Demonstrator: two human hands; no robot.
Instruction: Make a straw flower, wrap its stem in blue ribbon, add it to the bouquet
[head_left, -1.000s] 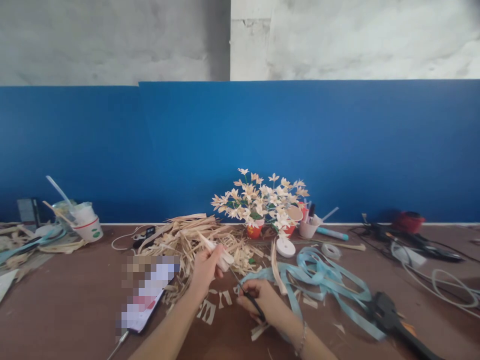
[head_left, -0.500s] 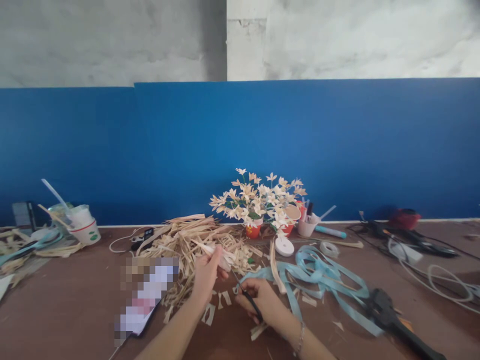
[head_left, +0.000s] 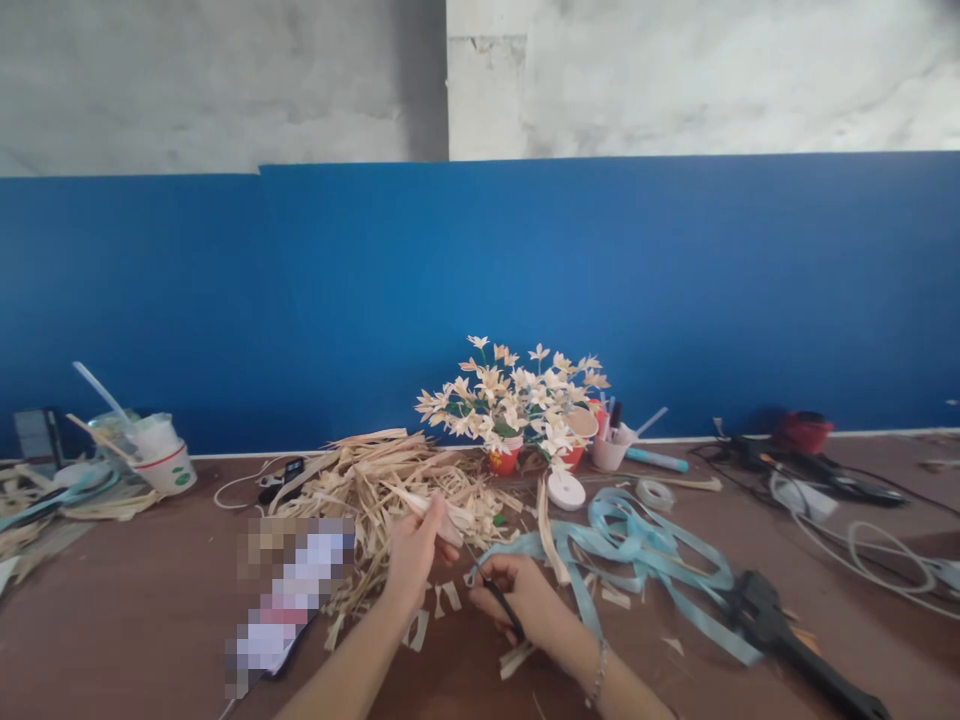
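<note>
My left hand is closed on a pale straw strip, held up just above the brown table. My right hand grips small black scissors, their tip pointing up-left towards the strip. Cut straw bits lie on the table between and below the two hands. A heap of dried straw strips sits right behind my left hand.
A phone lies left of my left arm. Light blue ribbon and a black glue gun lie to the right. Straw flowers in red pots, tape rolls, a cup and cables line the back by the blue wall.
Both hands stay almost in place at the strip; the camera has drifted slightly, so everything sits a little further left and lower in view.
</note>
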